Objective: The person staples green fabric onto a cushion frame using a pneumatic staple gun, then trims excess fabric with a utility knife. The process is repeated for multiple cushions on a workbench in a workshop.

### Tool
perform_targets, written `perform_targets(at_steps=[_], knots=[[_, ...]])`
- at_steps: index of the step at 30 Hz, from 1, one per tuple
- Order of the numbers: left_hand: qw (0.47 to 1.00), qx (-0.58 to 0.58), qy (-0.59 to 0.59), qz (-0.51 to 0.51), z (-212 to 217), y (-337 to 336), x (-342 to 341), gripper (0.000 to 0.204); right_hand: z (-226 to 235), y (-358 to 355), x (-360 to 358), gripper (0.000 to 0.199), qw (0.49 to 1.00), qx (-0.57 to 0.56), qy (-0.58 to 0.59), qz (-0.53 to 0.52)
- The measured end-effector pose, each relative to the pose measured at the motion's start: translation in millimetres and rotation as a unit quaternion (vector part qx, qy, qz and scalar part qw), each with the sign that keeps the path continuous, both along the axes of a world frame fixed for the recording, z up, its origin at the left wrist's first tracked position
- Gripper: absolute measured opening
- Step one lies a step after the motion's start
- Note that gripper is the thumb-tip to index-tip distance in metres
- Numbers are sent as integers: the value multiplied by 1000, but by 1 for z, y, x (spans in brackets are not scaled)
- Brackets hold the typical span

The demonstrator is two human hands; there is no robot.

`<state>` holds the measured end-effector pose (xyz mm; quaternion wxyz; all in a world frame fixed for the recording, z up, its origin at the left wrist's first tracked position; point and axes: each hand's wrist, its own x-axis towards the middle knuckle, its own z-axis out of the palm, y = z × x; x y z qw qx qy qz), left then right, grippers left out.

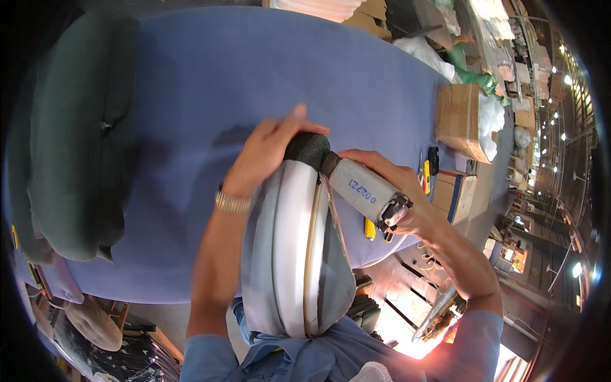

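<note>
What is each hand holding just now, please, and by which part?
The right hand grips a grey staple gun around its body; the left hand presses the padded panel at its top edge.

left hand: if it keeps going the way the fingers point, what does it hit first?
The left hand points up and right over the cushion's dark end. Beyond its fingertips lies only bare blue table cover; the cardboard box sits off to the right, depth unclear.

Probably an upholstery workshop: a blue padded worktable [254, 63], stacked cardboard boxes [458, 118], white stuffing [490, 121].
</note>
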<state>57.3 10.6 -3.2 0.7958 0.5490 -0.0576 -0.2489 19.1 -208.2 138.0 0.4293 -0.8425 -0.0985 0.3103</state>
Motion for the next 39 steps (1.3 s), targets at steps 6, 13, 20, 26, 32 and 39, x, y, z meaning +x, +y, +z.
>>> perform_targets(at_steps=[6,13,20,26,32,39], knots=[[981,167,-7,-103,-22,-34,35,73,8,9,4,80,999,-34,-11,10],[973,213,-90,21,-29,-39,8,62,18,29,2,66,987,-141,-72,34],[976,193,-83,57,-37,-32,4,56,10,40,0,58,981,-149,-116,51],[989,138,-29,38,-31,-23,9,58,15,35,4,57,991,-88,-99,28],[992,114,-28,34,-19,-5,5,59,-18,18,-57,70,972,17,-224,-62],[979,198,-20,37,25,16,-26,54,-100,-23,-175,73,964,-72,-95,-238]])
